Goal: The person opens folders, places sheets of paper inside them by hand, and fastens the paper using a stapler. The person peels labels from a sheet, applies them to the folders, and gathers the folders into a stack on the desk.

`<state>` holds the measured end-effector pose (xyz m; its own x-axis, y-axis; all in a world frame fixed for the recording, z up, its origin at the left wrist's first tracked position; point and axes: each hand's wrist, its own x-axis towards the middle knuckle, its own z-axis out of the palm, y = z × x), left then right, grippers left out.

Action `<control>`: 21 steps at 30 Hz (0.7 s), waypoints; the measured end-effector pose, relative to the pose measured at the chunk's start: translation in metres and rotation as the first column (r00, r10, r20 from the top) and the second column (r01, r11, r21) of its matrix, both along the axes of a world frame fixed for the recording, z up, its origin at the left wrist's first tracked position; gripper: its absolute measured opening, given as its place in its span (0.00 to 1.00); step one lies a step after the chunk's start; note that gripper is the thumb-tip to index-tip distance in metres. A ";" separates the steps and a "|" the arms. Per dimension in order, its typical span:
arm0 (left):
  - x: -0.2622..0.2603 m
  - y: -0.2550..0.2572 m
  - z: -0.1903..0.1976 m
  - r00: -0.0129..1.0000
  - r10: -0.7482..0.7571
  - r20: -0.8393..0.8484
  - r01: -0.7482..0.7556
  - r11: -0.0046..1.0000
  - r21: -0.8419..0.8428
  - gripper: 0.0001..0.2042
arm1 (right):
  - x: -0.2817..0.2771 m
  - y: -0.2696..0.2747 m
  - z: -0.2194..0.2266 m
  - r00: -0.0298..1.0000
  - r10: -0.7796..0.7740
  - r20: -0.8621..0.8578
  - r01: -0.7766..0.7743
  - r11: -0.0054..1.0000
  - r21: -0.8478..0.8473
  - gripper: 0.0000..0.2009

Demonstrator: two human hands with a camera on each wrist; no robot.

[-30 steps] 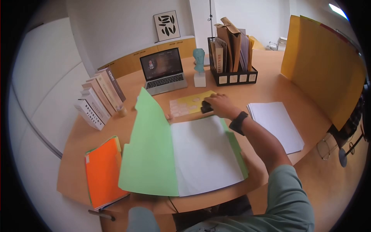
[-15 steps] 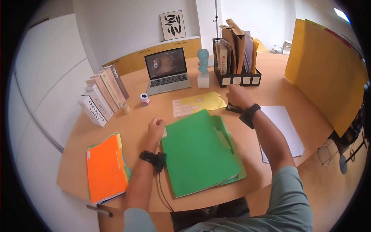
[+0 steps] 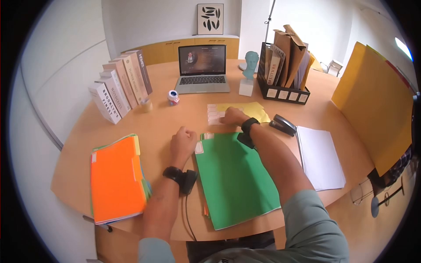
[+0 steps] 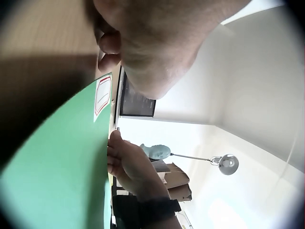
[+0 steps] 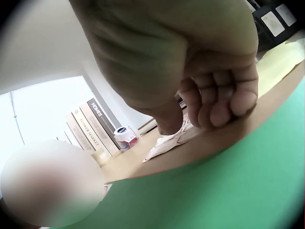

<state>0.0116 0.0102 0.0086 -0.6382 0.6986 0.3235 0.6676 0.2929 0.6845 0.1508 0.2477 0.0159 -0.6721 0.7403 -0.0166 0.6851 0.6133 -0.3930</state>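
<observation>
A closed green folder [image 3: 237, 175] lies before me, a white label with a red border [image 3: 199, 147] at its upper left corner. My left hand [image 3: 183, 142] rests beside that corner, fingers loosely curled and nothing in them. Beyond the folder's top edge, my right hand [image 3: 234, 116] reaches over a sheet of sticker labels [image 3: 213, 115]. In the right wrist view its thumb [image 5: 170, 125] hangs just over the sheet, apart from the bent fingers [image 5: 224, 107]. A yellow sheet [image 3: 256, 110] lies under and beside the labels. The black stapler [image 3: 283, 125] stands to the right, out of the hand.
An orange folder stack [image 3: 116, 179] lies left, white paper [image 3: 322, 158] right. Behind are books [image 3: 125, 81], a small white-and-red object [image 3: 173, 98], a laptop [image 3: 202, 81], a teal bust [image 3: 251, 65] and a black file holder [image 3: 285, 94]. A cable [image 3: 188, 219] trails from the left wrist.
The green folder, open at first, has been closed. My right hand has let go of the stapler and moved left to the label sheet. My left hand has come out beside the folder.
</observation>
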 end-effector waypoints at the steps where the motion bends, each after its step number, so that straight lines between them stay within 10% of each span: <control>1: 0.002 0.000 0.003 1.000 0.009 -0.006 -0.010 1.000 -0.014 0.14 | 0.002 -0.005 0.002 1.000 -0.015 0.000 0.015 1.000 0.012 0.29; 8: 0.001 -0.002 0.004 0.992 -0.115 -0.050 0.108 0.986 -0.123 0.14 | -0.015 0.081 -0.073 0.967 0.163 0.197 -0.199 0.964 0.179 0.25; 16: -0.014 0.018 -0.027 0.849 -0.429 0.308 0.309 0.876 0.370 0.08 | -0.001 0.017 -0.028 0.998 -0.027 -0.056 0.032 0.994 0.108 0.13; 21: -0.016 0.017 -0.027 0.764 -0.514 0.389 0.251 0.793 0.555 0.09 | 0.014 -0.039 0.026 0.958 0.145 -0.248 -0.109 0.982 0.151 0.17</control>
<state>-0.0046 0.0276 -0.0184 -0.5049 0.7764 0.3772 0.1772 -0.3345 0.9256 0.1649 0.2084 0.0416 -0.7291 0.6320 0.2629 0.4847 0.7479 -0.4537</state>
